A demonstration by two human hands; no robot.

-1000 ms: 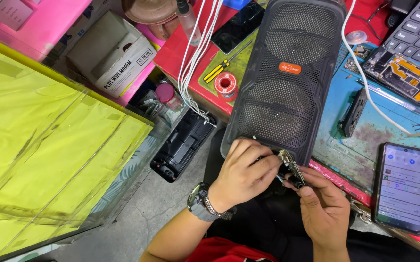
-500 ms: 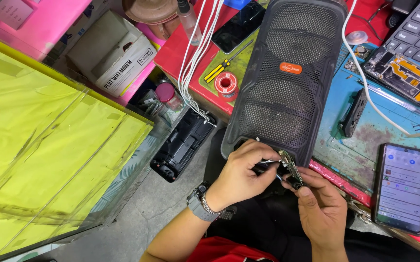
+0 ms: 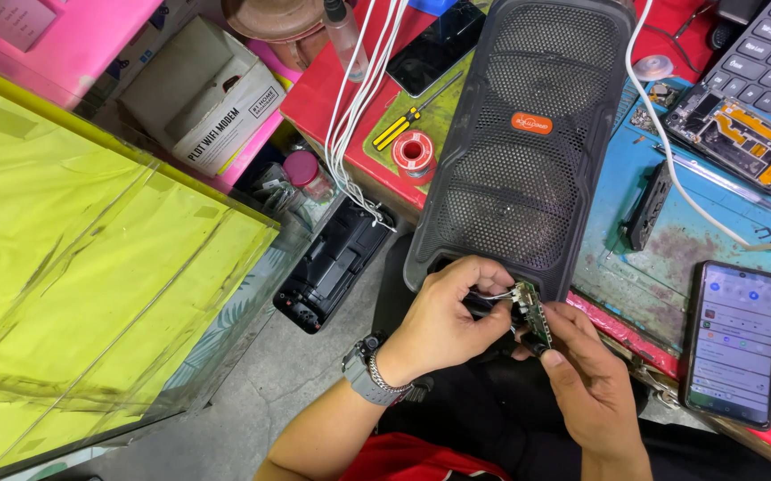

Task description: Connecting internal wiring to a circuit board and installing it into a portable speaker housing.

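the small green circuit board (image 3: 534, 316) is already out of the big black speaker (image 3: 523, 142) at the table's near edge, pinched by the left hand (image 3: 446, 316) and right hand (image 3: 586, 379), wires still on.

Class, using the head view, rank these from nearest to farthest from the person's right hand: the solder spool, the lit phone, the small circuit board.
1. Small circuit board, held at the right hand.
2. Lit phone, to its right on the bench.
3. Solder spool, far up-left beside the speaker.
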